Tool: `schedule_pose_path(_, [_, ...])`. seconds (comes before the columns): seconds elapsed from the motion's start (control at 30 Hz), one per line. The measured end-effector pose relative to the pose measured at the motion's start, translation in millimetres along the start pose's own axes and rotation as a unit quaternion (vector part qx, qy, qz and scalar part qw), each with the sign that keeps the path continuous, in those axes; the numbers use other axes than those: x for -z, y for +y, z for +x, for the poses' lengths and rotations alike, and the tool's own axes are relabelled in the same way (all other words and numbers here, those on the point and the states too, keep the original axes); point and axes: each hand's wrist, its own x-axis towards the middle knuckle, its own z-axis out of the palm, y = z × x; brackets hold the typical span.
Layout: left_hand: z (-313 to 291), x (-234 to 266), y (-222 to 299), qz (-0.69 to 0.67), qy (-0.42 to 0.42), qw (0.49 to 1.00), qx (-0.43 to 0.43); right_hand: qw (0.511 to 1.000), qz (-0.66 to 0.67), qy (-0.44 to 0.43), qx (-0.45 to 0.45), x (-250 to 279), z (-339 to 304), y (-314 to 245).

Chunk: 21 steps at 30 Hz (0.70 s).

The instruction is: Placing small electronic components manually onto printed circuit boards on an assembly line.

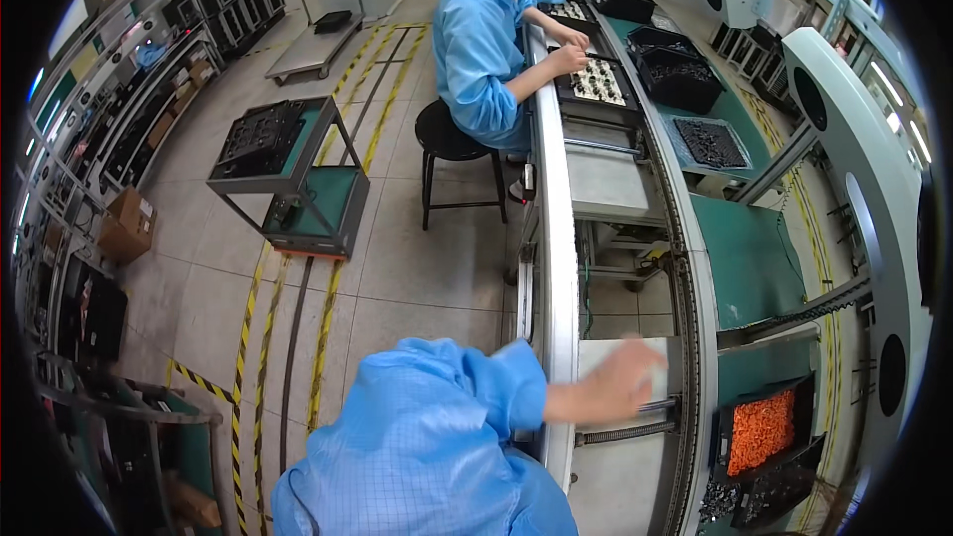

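Observation:
My left hand (611,387) reaches out from a blue sleeve (501,387) over the conveyor line, above a pale plate (620,476) and beside a ribbed bar (625,434). Its fingers look bent but are smeared by motion, so whether they are open or closed does not show. I make out nothing held in them. My right hand is out of view. Across the rail, the nearest container is a black bin of small orange parts (762,434). Loose black parts (720,501) lie beside it.
A co-worker (486,50) in blue sits on a black stool (457,134), hands over a tray of pale and black parts (598,81). Black bins (680,74) line the far side. A grey cart (288,179) stands left; a white curved frame (869,189) rises right.

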Motion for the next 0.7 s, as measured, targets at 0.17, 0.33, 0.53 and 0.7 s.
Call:
schedule_pose_path(0.17, [52, 66, -62, 0.421, 0.164, 0.881, 0.14, 0.998, 0.005, -0.012, 0.063, 18, 14, 19])
schedule_pose_path(0.33, [56, 89, -100, 0.197, 0.186, 0.92, 0.282, 0.973, 0.122, 0.144, -0.135, -10, 8, -63])
schedule_pose_path(0.53, [65, 86, -105, 0.172, 0.174, 0.922, 0.3, 0.94, 0.234, 0.234, -0.082, -7, 23, -29])
schedule_pose_path(0.7, [74, 82, -104, 0.212, 0.147, 0.912, 0.32, 0.893, 0.385, 0.192, -0.132, 26, 31, -10])
